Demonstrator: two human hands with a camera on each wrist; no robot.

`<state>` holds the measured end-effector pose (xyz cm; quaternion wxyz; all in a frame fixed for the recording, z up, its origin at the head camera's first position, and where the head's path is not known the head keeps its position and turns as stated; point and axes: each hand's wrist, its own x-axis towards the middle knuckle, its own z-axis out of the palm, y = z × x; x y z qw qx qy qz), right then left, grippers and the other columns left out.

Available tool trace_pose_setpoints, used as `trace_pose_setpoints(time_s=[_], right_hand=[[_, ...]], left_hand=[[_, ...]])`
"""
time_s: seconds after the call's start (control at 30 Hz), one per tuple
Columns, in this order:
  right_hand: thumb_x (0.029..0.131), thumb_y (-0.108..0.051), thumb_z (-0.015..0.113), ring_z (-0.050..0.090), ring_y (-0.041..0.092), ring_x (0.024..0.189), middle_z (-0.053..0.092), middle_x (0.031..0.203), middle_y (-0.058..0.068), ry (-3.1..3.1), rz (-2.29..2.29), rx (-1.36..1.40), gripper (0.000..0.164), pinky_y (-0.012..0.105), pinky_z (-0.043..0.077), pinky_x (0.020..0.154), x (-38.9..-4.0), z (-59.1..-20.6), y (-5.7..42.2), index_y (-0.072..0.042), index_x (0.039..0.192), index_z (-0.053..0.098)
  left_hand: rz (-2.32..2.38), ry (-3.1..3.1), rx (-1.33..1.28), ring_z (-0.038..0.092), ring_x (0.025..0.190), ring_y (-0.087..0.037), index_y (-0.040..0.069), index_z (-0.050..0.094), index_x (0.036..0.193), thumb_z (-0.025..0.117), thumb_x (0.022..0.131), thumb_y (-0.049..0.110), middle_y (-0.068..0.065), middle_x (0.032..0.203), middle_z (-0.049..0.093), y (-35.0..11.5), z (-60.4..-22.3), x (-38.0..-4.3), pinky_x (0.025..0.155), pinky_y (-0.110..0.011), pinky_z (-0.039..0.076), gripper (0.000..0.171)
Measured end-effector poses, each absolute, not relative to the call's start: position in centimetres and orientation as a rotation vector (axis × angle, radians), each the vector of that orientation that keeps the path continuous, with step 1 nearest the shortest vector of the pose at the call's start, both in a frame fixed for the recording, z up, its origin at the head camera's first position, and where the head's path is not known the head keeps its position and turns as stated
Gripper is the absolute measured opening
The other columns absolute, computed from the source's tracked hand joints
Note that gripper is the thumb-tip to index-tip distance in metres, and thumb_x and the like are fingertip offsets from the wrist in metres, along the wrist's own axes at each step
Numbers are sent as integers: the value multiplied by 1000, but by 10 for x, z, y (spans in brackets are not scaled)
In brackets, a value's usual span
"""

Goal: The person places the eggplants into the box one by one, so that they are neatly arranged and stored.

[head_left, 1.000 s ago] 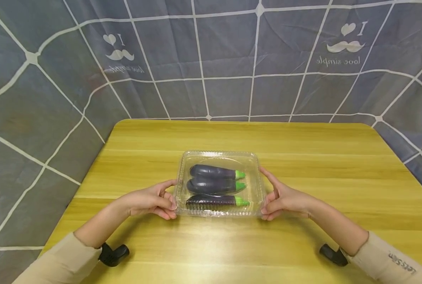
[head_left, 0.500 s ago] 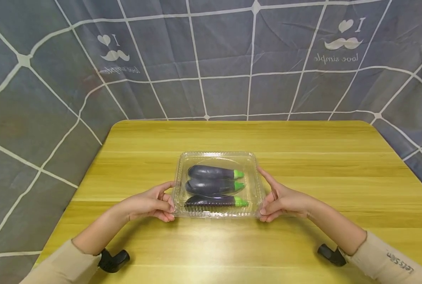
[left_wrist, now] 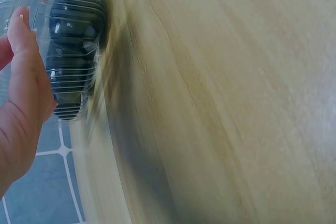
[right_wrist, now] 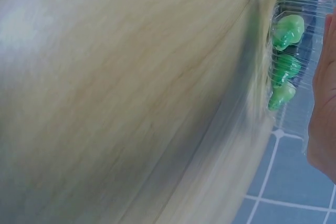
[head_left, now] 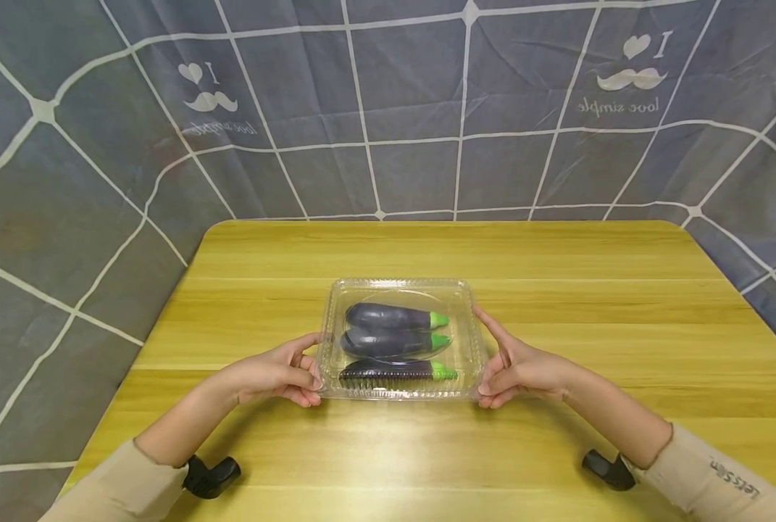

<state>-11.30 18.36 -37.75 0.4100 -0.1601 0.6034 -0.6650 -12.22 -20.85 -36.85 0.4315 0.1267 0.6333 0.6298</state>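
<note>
A clear plastic clamshell box (head_left: 471,355) with its lid down lies between the hands at mid-table. Inside are three dark purple eggplants with green stem ends: a rear one (head_left: 388,316), a middle one (head_left: 388,342) and a front one (head_left: 384,369). My left hand (head_left: 280,373) holds the box by its left side, thumb at the front corner. At the opposite side my right hand (head_left: 518,370) grips in the same way, index finger stretched along the edge. Green stem ends (right_wrist: 286,66) show through the ribbed wall in the right wrist view. Fingers under the rim are partly hidden.
The yellow wood-grain table (head_left: 557,283) spreads around the box on all sides. A grey curtain (head_left: 414,109) with white grid lines hangs behind and at both sides. Black wrist devices sit at the left sleeve (head_left: 120,471) and right sleeve (head_left: 694,464).
The head view has shifted slightly. Both hands keep the same hold, and the box with the eggplants stays at about the same place on the table.
</note>
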Motion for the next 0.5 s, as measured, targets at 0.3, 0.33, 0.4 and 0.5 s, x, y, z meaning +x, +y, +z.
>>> trace_pose_setpoints(time_s=[0.3,0.33,0.4,0.5], right_hand=[[82,7,61,67,21,72,66,80,13,1549,-1667,-391,116,38,55,71,-111,-376,182,-36,141,-29],[82,7,61,67,21,72,66,80,14,1548,-1666,-388,116,38,55,71,-112,-376,182,-36,141,-29],[82,8,62,67,22,73,66,81,15,1553,-1660,-382,117,39,54,72,-112,-375,182,-36,141,-29],[81,8,62,67,24,75,66,84,17,1568,-1648,-380,117,40,54,73,-112,-373,182,-36,141,-28]], left_hand=[[1560,1582,325,64,72,-17,-1,-14,145,52,84,-5,-6,84,56,-210,-369,-123,69,-28,54,90],[1556,1587,331,65,73,-17,-1,-14,145,52,84,-5,-6,84,56,-210,-369,-123,70,-29,54,90],[1545,1597,346,65,74,-18,-1,-13,145,53,85,-5,-7,84,56,-210,-368,-124,72,-31,54,89],[1529,1614,370,65,76,-19,-1,-11,145,53,86,-4,-8,85,56,-212,-368,-125,74,-34,54,88]])
